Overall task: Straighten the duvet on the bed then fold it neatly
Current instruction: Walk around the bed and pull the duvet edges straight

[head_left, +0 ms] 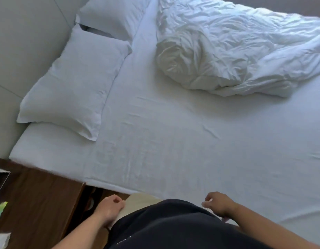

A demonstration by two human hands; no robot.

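Observation:
A white duvet point(233, 49) lies crumpled in a heap on the far right part of the bed point(173, 141), which is covered by a white sheet. My left hand point(108, 207) hangs by my hip at the bed's near edge, fingers loosely curled, holding nothing. My right hand point(218, 203) hovers just over the near edge of the mattress, fingers also loosely curled and empty. Both hands are far from the duvet.
Two white pillows point(71, 90) lie at the head of the bed on the left, against a pale headboard point(20, 42). A dark wooden nightstand point(38, 203) with small items stands at the lower left, beside the mattress.

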